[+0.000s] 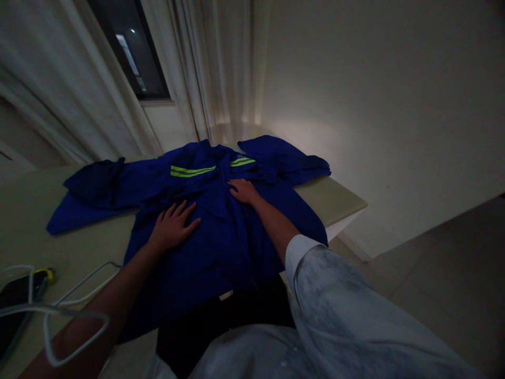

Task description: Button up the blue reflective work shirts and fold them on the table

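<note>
A dark blue jacket (209, 252) with yellow-green reflective stripes across the chest lies spread on a table, its sleeves out to both sides. Its lower hem hangs over the near edge. On the left front panel, my left hand (171, 226) rests flat with its fingers spread. My right hand (243, 190) lies on the jacket just below the stripes, near the centre front, fingers stretched out and slightly bent. Neither hand appears to grip the cloth.
The pale table (339, 197) has its right corner beside a wall (379, 116). At the left lie a dark phone-like device (18, 300) with a yellow end and a looping white cable (74, 310). Curtains (221, 63) hang behind, around a dark window (132, 50).
</note>
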A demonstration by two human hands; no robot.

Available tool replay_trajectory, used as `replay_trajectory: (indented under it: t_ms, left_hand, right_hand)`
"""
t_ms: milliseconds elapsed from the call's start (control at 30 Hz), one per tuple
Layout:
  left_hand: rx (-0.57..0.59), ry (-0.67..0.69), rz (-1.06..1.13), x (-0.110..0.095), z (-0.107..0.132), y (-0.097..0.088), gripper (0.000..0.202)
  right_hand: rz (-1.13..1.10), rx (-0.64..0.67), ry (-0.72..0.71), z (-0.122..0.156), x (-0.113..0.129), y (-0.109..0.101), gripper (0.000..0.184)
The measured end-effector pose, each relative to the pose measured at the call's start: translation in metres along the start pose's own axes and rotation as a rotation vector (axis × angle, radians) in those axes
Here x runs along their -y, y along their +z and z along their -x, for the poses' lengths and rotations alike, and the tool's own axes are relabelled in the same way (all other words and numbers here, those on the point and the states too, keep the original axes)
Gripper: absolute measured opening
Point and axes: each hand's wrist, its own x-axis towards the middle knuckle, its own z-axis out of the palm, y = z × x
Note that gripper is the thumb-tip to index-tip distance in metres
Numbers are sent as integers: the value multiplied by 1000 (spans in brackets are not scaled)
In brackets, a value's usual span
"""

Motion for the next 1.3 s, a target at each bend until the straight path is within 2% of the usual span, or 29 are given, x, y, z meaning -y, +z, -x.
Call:
replay_trajectory:
  t_ms: [1300]
  left_hand:
    - [0,-12,17,-1,1,-1,74]
  right_hand:
    - [-11,-16,2,1,0,0,49]
